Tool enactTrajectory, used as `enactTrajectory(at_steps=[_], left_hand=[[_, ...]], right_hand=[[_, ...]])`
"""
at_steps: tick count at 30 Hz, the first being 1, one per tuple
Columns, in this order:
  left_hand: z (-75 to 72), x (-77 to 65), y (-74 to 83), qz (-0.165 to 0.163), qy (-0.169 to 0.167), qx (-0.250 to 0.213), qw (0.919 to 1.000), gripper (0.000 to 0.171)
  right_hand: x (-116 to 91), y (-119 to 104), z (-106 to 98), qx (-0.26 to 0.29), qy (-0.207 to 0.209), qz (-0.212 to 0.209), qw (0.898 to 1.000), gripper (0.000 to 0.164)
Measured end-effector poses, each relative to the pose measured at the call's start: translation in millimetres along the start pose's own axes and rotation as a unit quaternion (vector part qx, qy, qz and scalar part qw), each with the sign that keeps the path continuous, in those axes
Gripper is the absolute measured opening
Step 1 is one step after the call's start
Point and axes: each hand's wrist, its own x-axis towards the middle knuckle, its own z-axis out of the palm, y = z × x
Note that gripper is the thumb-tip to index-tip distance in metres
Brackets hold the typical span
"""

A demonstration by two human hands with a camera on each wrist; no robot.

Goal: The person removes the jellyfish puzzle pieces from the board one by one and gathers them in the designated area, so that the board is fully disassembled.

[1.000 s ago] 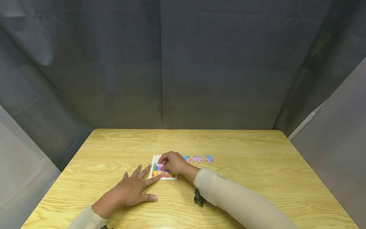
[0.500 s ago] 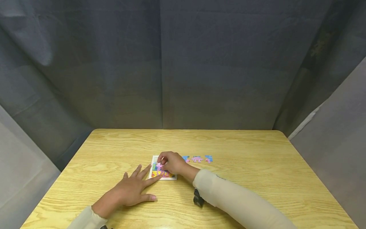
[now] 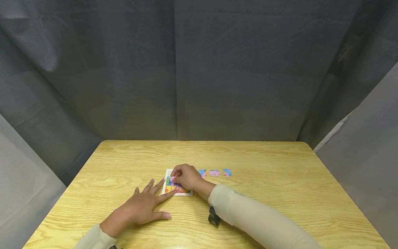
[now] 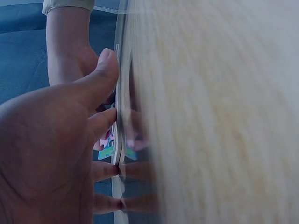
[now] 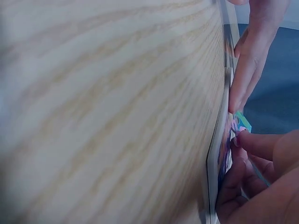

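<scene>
A small jigsaw puzzle board (image 3: 186, 194) with a white rim lies on the table, its lower part showing a pink and yellow picture. My right hand (image 3: 188, 178) is over the board, pinching a pink, blue and green puzzle piece (image 5: 243, 122) between thumb and fingertips. In the left wrist view that piece (image 4: 106, 152) stands tilted up from the board. My left hand (image 3: 144, 205) is spread flat at the board's left side, index fingertip on its lower part and another fingertip at its left rim. The board's upper right is hidden behind my right hand.
Just right of the board, several loose puzzle pieces lie in a row, among them a pink one with eyes (image 3: 214, 173) and a blue and pink one (image 3: 227, 172). The wooden table (image 3: 280, 193) ends at a dark curtain (image 3: 236, 76) behind.
My right hand shifts very slightly left, and the pinched piece changes its tilt a little over the board. The left hand stays where it was.
</scene>
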Motion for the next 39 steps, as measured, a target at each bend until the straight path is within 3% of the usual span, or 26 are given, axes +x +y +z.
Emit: enactTrajectory(at_steps=[12, 21, 39], left_hand=[[-0.6, -0.7, -1.7, -0.013, 0.0, -0.018, 0.9997, 0.09], [0.6, -0.4, -1.6, -0.015, 0.001, -0.018, 0.9997, 0.09], [-0.9, -0.6, -0.9, -0.011, 0.001, -0.013, 0.9999, 0.09]], right_hand=[[0, 0, 0, 0.005, -0.001, 0.008, 1.0, 0.007], [2, 2, 1, 0.03, 0.002, 0.026, 0.999, 0.006], [0, 0, -13, 0.074, 0.007, 0.021, 0.997, 0.007]])
